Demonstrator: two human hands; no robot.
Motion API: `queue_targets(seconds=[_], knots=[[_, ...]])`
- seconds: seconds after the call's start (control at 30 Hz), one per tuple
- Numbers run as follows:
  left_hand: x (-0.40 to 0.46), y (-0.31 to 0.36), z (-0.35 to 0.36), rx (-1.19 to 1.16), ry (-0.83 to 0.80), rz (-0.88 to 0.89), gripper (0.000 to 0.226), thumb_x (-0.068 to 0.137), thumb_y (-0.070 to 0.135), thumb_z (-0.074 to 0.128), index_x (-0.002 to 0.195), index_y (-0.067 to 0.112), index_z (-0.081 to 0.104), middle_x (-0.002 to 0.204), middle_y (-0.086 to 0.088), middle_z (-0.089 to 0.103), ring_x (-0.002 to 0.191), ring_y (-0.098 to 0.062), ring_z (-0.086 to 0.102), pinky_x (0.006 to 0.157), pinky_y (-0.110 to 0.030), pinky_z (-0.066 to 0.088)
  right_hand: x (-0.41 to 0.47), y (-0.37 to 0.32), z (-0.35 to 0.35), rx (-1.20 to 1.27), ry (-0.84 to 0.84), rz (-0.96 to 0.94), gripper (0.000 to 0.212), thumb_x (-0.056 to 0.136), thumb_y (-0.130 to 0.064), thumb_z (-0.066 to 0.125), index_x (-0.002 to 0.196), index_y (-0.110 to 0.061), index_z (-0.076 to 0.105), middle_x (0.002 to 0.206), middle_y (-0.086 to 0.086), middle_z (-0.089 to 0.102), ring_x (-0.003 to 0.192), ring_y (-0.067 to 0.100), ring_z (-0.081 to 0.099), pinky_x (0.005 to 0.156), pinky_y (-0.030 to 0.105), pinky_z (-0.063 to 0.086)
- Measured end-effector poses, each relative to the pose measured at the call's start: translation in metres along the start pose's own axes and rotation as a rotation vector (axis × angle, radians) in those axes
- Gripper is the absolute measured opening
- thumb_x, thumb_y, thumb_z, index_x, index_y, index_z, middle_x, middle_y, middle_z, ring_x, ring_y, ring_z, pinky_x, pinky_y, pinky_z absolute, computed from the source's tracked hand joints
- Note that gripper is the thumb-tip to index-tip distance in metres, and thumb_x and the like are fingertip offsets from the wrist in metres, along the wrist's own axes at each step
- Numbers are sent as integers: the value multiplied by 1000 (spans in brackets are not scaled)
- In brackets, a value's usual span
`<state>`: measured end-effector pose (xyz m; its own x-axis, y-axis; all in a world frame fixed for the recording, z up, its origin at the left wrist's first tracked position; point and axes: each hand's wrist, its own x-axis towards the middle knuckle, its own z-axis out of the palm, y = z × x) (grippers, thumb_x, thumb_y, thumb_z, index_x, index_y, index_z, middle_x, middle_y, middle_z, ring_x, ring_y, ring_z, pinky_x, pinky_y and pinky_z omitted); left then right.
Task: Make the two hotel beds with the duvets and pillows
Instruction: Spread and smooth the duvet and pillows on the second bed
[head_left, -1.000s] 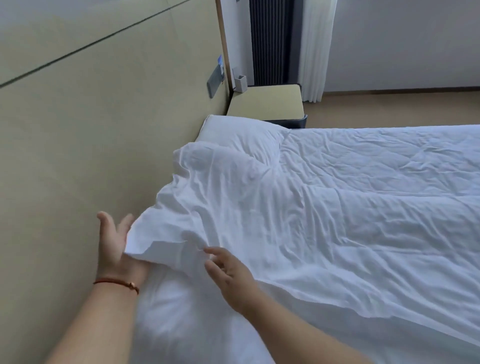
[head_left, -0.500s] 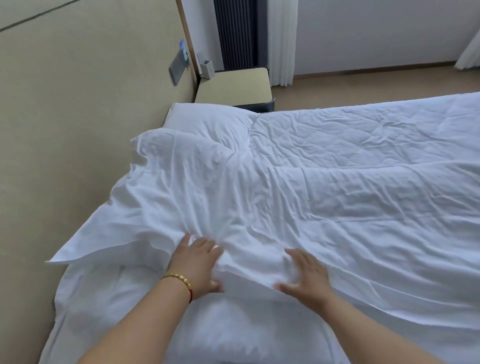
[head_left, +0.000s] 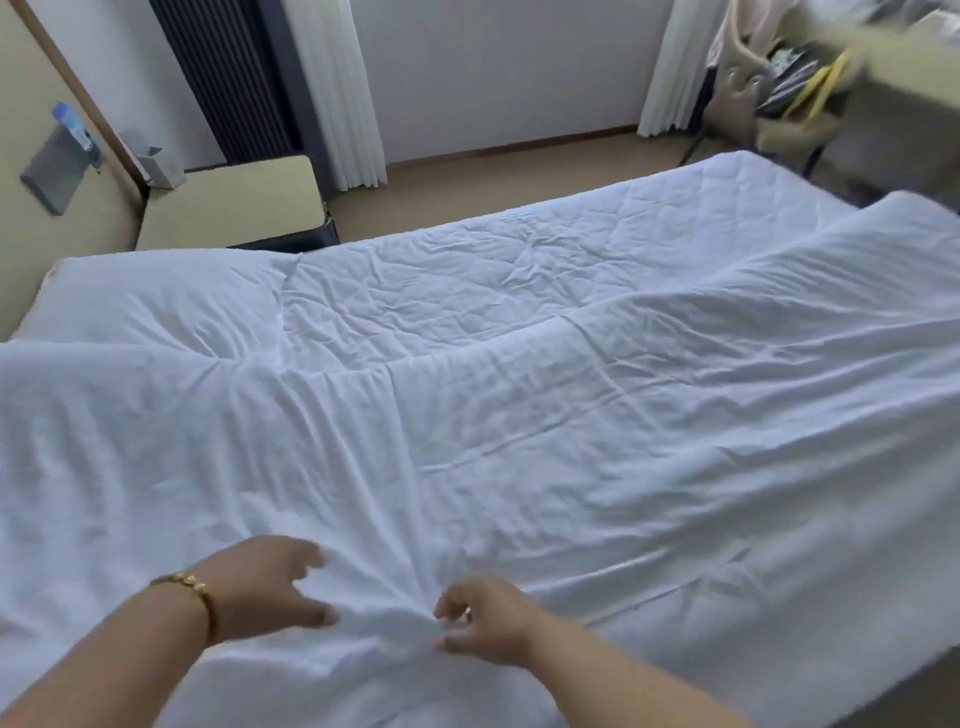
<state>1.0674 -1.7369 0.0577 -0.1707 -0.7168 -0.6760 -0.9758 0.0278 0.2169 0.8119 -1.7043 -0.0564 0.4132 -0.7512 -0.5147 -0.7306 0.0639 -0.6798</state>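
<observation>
A white, creased duvet (head_left: 519, 441) lies spread over the bed and fills most of the view. Near its front edge my left hand (head_left: 270, 587), with a gold and red bracelet on the wrist, grips a bunch of the fabric between thumb and fingers. Close to its right, my right hand (head_left: 483, 621) pinches the same gathered folds with curled fingers. A white pillow (head_left: 156, 296) lies at the head end on the left, partly under the duvet. A second, flatter layer of white bedding (head_left: 467, 249) shows along the far side.
A beige nightstand (head_left: 228, 202) stands beyond the bed's head end, by the beige headboard panel with a grey switch plate (head_left: 54, 169). Behind it are a dark radiator (head_left: 228, 78), white curtains (head_left: 337, 93) and tan floor (head_left: 493, 176). A chair with bags (head_left: 795, 98) stands at the far right.
The view has swung right, away from the headboard. Both hands have shifted right along the duvet's near edge and gone from lying flat on it to gathering its fabric.
</observation>
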Motion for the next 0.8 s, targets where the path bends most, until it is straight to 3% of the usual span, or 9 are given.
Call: queue_targets(seconds=[0.13, 0.27, 0.37, 0.43, 0.5, 0.57, 0.63, 0.7, 0.8], knots=[[66, 126, 32, -27, 212, 191, 73, 83, 63, 57, 144, 28, 37, 146, 10, 40, 134, -7, 39, 107, -24, 35, -27, 61, -56, 235, 432, 241, 10, 86, -36, 62, 77, -33, 58, 83, -12, 59, 82, 6, 55, 76, 22, 42], [108, 213, 73, 69, 246, 291, 79, 86, 61, 54, 150, 25, 26, 153, 6, 28, 140, -13, 29, 111, -28, 32, -52, 158, -125, 494, 792, 597, 22, 90, -35, 59, 98, -14, 55, 100, 6, 63, 93, 25, 59, 81, 33, 48], [139, 252, 109, 173, 233, 245, 98, 77, 68, 60, 153, 26, 14, 159, 0, 16, 145, -19, 22, 113, -33, 31, -57, 223, -167, 625, 961, 898, 55, 88, -42, 60, 125, -4, 44, 126, 18, 52, 111, 35, 54, 92, 40, 46], [160, 261, 123, 261, 237, 235, 126, 46, 76, 73, 148, 19, 25, 152, -13, 35, 132, -29, 46, 95, -44, 50, -53, 252, -188, 742, 948, 1058, 74, 88, -46, 60, 134, 4, 31, 136, 23, 43, 120, 39, 49, 94, 40, 42], [187, 257, 134, 310, 204, 218, 139, 6, 70, 79, 128, 11, 46, 116, -20, 66, 88, -33, 70, 56, -42, 58, -39, 273, -203, 921, 940, 1035, 87, 82, -51, 65, 135, 8, 29, 134, 23, 43, 119, 38, 50, 96, 40, 44], [204, 251, 138, 302, 242, 183, 127, 7, 62, 86, 119, 9, 55, 90, -14, 70, 66, -29, 69, 44, -36, 53, -22, 285, -210, 1118, 963, 939, 100, 68, -57, 74, 134, 6, 32, 127, 20, 49, 111, 38, 56, 95, 46, 49], [195, 255, 121, 348, 211, 217, 88, 51, 54, 88, 123, 16, 54, 93, -4, 68, 80, -22, 69, 57, -34, 54, -10, 291, -213, 1186, 1000, 881, 96, 62, -55, 79, 129, 3, 40, 120, 17, 54, 105, 37, 59, 91, 49, 52], [188, 256, 107, 291, 268, 241, 36, 88, 41, 63, 119, 26, 53, 102, 4, 62, 100, -16, 63, 75, -30, 49, -4, 289, -218, 1123, 1004, 848, 75, 69, -49, 77, 117, 4, 55, 115, 18, 62, 100, 37, 62, 88, 50, 53], [184, 251, 102, 222, 298, 197, 27, 100, 35, 38, 113, 26, 59, 89, 10, 43, 110, -17, 54, 76, -28, 38, -5, 276, -230, 1008, 1021, 827, 52, 83, -38, 67, 107, 8, 61, 112, 27, 64, 100, 41, 62, 89, 49, 51]])
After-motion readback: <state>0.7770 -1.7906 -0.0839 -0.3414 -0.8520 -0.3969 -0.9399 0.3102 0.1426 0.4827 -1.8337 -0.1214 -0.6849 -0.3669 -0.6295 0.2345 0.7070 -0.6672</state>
